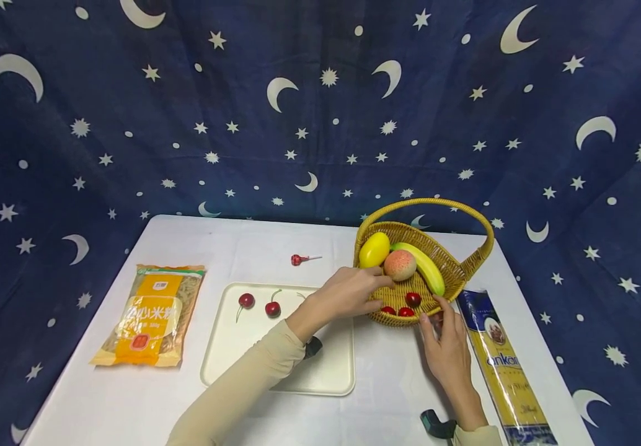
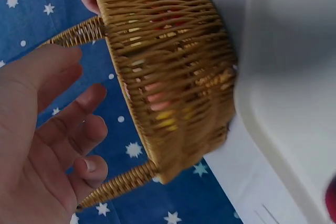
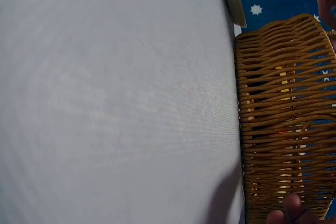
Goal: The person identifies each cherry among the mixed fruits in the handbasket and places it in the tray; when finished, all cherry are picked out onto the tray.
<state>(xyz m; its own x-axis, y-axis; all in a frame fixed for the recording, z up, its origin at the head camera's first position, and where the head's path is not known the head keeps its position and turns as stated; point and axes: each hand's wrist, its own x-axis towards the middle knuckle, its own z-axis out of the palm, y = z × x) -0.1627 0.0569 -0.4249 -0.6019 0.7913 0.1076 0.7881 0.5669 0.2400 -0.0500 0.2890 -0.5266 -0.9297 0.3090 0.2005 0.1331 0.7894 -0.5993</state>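
A wicker basket point(image 1: 454, 272) with a tall hooped handle stands at the table's right rear. Inside lie a yellow lemon-like fruit point(image 1: 374, 249), a peach point(image 1: 400, 265), a banana point(image 1: 425, 271) and three red cherries point(image 1: 413, 300). Over the basket's front left rim reaches my left hand point(image 1: 345, 292), fingers loosely bent and nothing between them in the left wrist view. My right hand point(image 1: 447, 347) holds the front right rim, index finger over the edge and thumb against the outer weave point(image 3: 283, 145). Two cherries point(image 1: 273, 308) with stems lie on a cream tray point(image 1: 220, 359), partly covered by my left forearm.
A bag of rice noodles point(image 1: 150, 316) lies at the left. Behind the tray is a red-wrapped lollipop point(image 1: 297, 260). A long pasta packet point(image 1: 501, 365) runs along the right side, close to the basket and right hand. A starry dark-blue cloth point(image 1: 320, 124) hangs behind the table.
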